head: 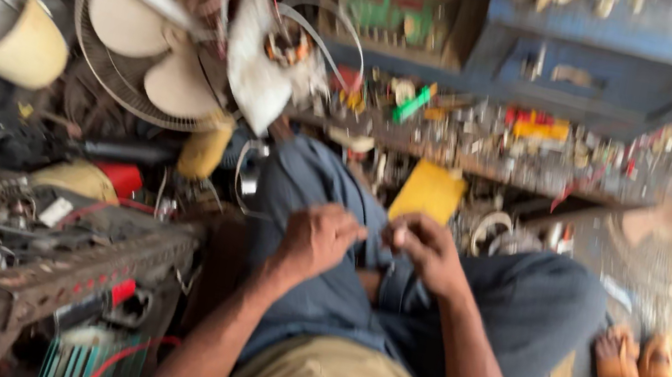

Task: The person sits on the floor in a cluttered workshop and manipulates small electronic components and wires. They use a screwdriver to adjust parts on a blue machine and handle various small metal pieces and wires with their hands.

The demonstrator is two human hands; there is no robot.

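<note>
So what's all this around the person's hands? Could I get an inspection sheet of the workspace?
Surface: no table under the hands; they work over the lap, on blue-grey trousers.
Job's things: left hand and right hand pinch something small between them, too blurred to name.
Clutter: fan blades in a wire guard, motor with copper windings, yellow container, small parts on a blue bench.
Grippers: both hands closed, fingertips together.
Cables: red wire at lower left.
Surroundings: another person's sandalled feet on the right.
</note>
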